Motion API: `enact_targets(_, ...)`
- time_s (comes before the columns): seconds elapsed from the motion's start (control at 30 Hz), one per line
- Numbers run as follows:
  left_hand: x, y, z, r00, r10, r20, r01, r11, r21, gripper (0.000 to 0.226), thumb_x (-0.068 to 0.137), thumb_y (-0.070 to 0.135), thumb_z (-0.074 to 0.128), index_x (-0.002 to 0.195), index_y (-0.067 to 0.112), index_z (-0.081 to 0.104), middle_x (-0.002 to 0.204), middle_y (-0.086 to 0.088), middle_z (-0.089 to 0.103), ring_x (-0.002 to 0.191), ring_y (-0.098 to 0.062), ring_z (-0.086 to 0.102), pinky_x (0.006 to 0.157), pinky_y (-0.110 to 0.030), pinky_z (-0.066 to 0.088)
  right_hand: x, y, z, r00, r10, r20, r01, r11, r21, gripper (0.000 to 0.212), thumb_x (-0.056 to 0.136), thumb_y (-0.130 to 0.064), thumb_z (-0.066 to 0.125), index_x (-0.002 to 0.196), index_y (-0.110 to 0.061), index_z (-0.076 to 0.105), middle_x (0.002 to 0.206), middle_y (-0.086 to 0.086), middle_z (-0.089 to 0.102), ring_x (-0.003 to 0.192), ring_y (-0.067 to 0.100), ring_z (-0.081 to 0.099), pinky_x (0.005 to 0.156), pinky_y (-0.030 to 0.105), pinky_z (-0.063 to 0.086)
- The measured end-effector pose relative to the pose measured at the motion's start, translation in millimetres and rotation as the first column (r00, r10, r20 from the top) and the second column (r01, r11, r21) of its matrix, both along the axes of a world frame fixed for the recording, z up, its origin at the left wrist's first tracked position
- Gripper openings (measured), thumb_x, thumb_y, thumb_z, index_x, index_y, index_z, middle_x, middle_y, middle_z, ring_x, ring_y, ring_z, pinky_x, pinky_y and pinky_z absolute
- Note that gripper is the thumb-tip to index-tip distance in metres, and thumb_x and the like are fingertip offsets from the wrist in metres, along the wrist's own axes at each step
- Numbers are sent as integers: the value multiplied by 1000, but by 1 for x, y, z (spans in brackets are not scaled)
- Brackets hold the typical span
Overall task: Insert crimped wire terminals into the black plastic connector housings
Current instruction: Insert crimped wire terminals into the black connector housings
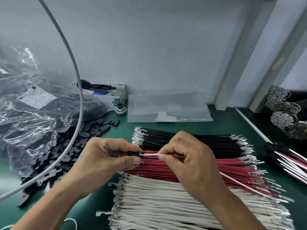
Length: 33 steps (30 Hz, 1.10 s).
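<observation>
While the left hand pinched the black housing, we saw the right hand pinching the white wire, its long axis pointing leftward into the housing.

two bare forearms come in from the bottom edge of the frame, one at lower left, one at lower right. the left hand and right hand wear no gloves, rings or watch. fingernails are short and unpainted; no sleeve shows.

Left hand and right hand meet fingertip to fingertip, both pinching.
</observation>
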State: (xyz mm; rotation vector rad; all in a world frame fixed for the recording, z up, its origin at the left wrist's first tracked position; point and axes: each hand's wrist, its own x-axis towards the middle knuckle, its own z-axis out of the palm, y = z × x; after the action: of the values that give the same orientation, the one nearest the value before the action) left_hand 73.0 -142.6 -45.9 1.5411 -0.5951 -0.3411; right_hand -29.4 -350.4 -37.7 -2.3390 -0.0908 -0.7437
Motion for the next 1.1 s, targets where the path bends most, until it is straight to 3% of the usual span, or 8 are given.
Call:
enact_targets(0.17, 0, 0, -1, 998, 43, 40, -44, 999, 18, 26, 63, 14, 88, 89, 12, 84, 84, -21, 78, 72, -30, 73, 71, -29, 62, 1, 6, -4, 998, -5, 68, 8, 999, -40, 9, 86, -27, 71, 79, -22, 73, 80, -14, 56, 74, 10, 60, 63, 32, 51)
enact_targets(0.33, -2, -4, -3, 985, 60, 161, -76, 992, 99, 23, 63, 18, 87, 86, 21, 85, 77, -12, 77, 69, -26, 72, 68, -27, 61, 1, 10, -3, 983, -43, 181, 87, 966, -244, 11, 90, -22, 71, 80, -17, 71, 81, -11, 55, 71, 6, 53, 60, 25, 47)
enact_targets(0.4, -2, -4, -4, 993, 65, 94, -71, 995, 65, 26, 61, 15, 89, 86, 17, 85, 76, -16, 77, 65, -24, 71, 66, -23, 59, 2, 7, -3, 989, -35, 147, 55, 989, -139, 10, 89, -22, 72, 80, -17, 72, 82, -13, 55, 72, 7, 55, 63, 21, 46)
enact_targets(0.5, -2, -4, -5, 997, 76, -27, -77, 997, -20, 31, 57, 11, 89, 88, 8, 84, 81, -24, 76, 65, -26, 72, 65, -23, 60, 1, 1, -6, 999, 14, 47, -16, 999, 34, 7, 87, -21, 75, 81, -18, 75, 82, -12, 58, 76, 12, 61, 65, 30, 51)
enact_targets(0.63, -7, -7, -2, 997, 71, 36, -71, 997, -3, 29, 57, 12, 88, 86, 11, 84, 78, -23, 76, 63, -25, 71, 64, -24, 61, 1, 8, -9, 998, 54, 30, -57, 993, 99, 6, 86, -23, 73, 82, -19, 75, 82, -13, 58, 78, 11, 61, 66, 31, 51)
enact_targets(0.73, -7, -8, -3, 990, 75, 122, -81, 996, 38, 26, 60, 12, 88, 86, 16, 85, 77, -18, 77, 64, -26, 72, 66, -27, 61, 1, 11, -11, 998, 63, 13, -64, 995, 81, 7, 87, -22, 72, 83, -18, 76, 83, -13, 58, 78, 8, 60, 68, 33, 51)
enact_targets(0.9, -3, -7, -7, 994, 90, 58, -91, 996, 7, 30, 59, 15, 89, 88, 15, 84, 81, -20, 78, 67, -30, 74, 69, -29, 63, 2, 9, -7, 1000, 28, 7, -29, 998, 58, 14, 88, -37, 70, 84, -24, 76, 82, -13, 59, 78, 10, 60, 67, 37, 51)
enact_targets(1.1, -5, -6, -8, 994, 61, 85, -60, 998, -16, 27, 61, 14, 89, 87, 14, 84, 76, -21, 76, 63, -24, 72, 64, -23, 60, 5, 17, -14, 992, 17, 122, -16, 1000, -7, 16, 92, -28, 70, 82, -16, 71, 82, -10, 56, 74, 8, 56, 66, 33, 49)
